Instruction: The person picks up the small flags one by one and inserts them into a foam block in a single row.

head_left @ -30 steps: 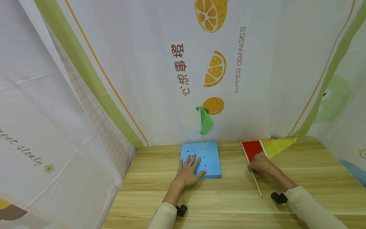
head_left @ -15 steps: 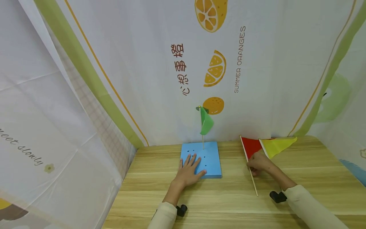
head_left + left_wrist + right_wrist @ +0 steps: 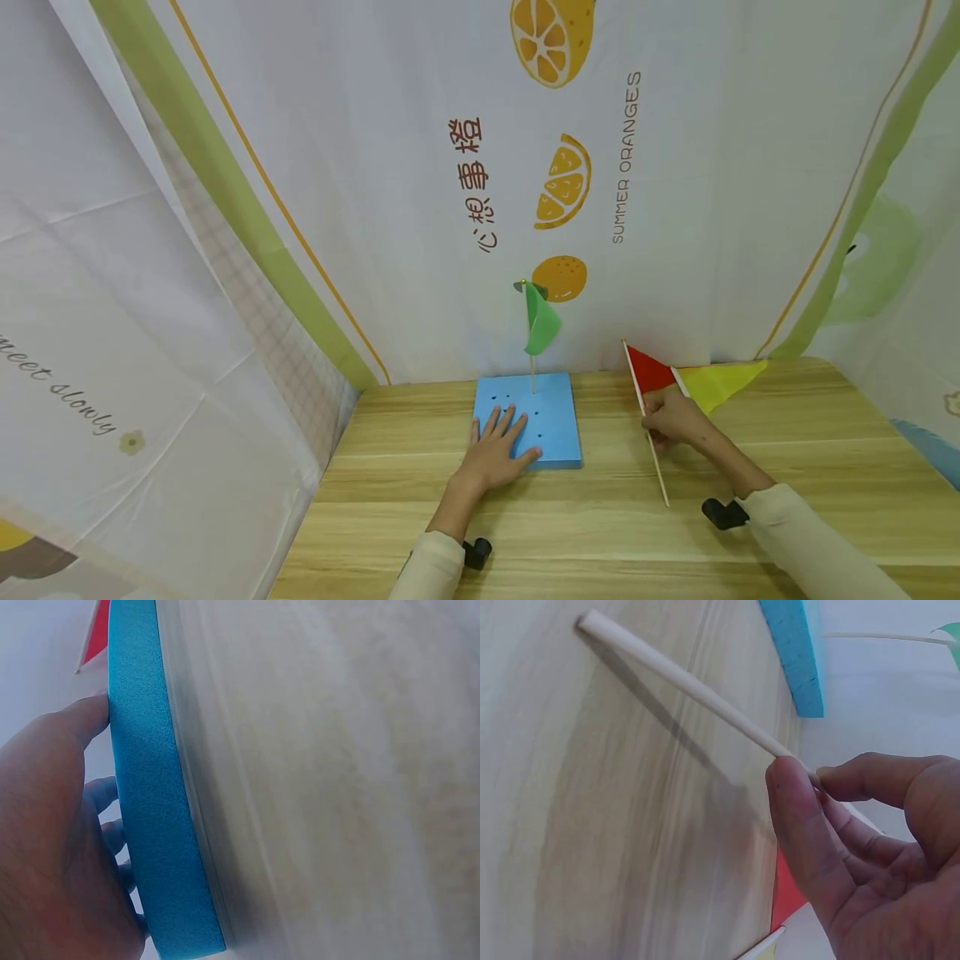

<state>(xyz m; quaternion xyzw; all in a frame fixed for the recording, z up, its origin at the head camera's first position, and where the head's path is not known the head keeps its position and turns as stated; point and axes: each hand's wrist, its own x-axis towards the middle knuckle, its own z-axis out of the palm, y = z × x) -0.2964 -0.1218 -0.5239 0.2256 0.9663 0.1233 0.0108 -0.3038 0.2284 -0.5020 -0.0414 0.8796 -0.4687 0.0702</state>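
My left hand [image 3: 491, 450] lies with spread fingers on a blue foam block [image 3: 561, 437] that has several small holes. In the left wrist view the thumb touches the top edge of the block's side [image 3: 157, 787]. A green flag [image 3: 542, 321] stands upright in the block's far part. To the right, my right hand [image 3: 675, 419] pinches the wooden stick of a red flag [image 3: 647, 371] between thumb and fingers. The stick [image 3: 682, 686] slants, its bare end at or just above the table, casting a shadow. The hand hides part of the red cloth.
A yellow flag [image 3: 722, 385] lies at the table's back right, partly behind the right hand. The wood-grain table [image 3: 585, 533] ends against a white printed curtain [image 3: 375, 208]. Black wrist-camera mounts [image 3: 724, 513] stick out beside both forearms.
My right hand has shifted slightly left with the red flag; its top has risen off the table and its lower end has swung left. The left hand and block have stayed still.
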